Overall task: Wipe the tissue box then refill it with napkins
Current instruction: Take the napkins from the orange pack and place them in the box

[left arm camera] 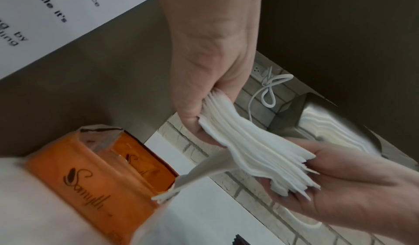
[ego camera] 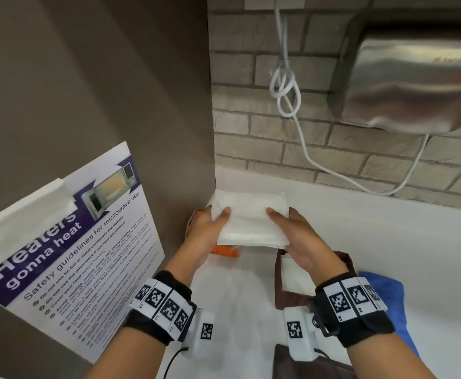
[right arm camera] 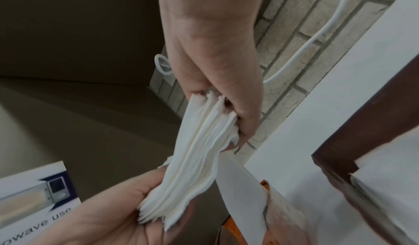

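A thick stack of white napkins (ego camera: 251, 220) is held in the air between both hands, above the counter near the corner. My left hand (ego camera: 210, 228) grips its left end, thumb on top; my right hand (ego camera: 292, 233) grips the right end the same way. The wrist views show the stack edge-on (left arm camera: 254, 150) (right arm camera: 197, 159), wavy, with one loose sheet (left arm camera: 201, 170) hanging down. Below lies the orange napkin packet (left arm camera: 90, 175), torn open. The dark brown tissue box (ego camera: 289, 280) stands open under my right wrist, with white napkins inside (right arm camera: 390, 177).
A blue cloth (ego camera: 388, 299) lies at the right on the white counter (ego camera: 388, 242). A microwave safety poster (ego camera: 68, 242) leans on the brown left wall. A steel dispenser (ego camera: 415, 83) and a knotted white cable (ego camera: 286, 86) hang on the brick back wall.
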Available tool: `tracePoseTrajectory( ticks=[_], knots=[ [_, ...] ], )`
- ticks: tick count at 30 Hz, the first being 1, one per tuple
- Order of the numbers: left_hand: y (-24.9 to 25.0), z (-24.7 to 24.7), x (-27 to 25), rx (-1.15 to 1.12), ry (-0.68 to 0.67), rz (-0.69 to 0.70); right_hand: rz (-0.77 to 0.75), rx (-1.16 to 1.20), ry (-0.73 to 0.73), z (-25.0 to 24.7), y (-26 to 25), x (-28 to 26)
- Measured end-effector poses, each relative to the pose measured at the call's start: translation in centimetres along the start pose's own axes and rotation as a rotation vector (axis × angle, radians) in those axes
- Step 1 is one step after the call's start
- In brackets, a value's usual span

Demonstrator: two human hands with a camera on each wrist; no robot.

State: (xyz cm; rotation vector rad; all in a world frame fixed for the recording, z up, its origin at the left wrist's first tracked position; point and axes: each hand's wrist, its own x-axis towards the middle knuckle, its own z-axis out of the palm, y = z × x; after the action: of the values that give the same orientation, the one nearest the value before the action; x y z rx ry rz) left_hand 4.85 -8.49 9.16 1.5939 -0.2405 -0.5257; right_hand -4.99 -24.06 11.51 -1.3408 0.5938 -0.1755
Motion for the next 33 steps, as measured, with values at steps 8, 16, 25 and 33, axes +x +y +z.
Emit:
tracePoseTrajectory(
  ticks=[8, 16, 25, 33],
  knots=[
    [1.0, 3.0, -1.5, -0.111, 0.023, -0.044, 0.107, 0.156, 0.011, -3.3, -1.2, -2.1],
    [-0.7, 9.8, -3.4, -0.086, -0.219, -0.131, 0.101, 0.138, 0.121, -11.3, 0.5, -4.9],
    [-3.8, 13.8, -3.8, 0.429, -0.262, -0.081, 0.222, -0.233, 0.354, -13.4, 4.8, -3.9],
    [-4.5, 15.0, -4.4, 0.776, -0.273, -0.038, 0.175, -1.054, 0.303, -10.6, 4.8, -4.1]
  ],
)
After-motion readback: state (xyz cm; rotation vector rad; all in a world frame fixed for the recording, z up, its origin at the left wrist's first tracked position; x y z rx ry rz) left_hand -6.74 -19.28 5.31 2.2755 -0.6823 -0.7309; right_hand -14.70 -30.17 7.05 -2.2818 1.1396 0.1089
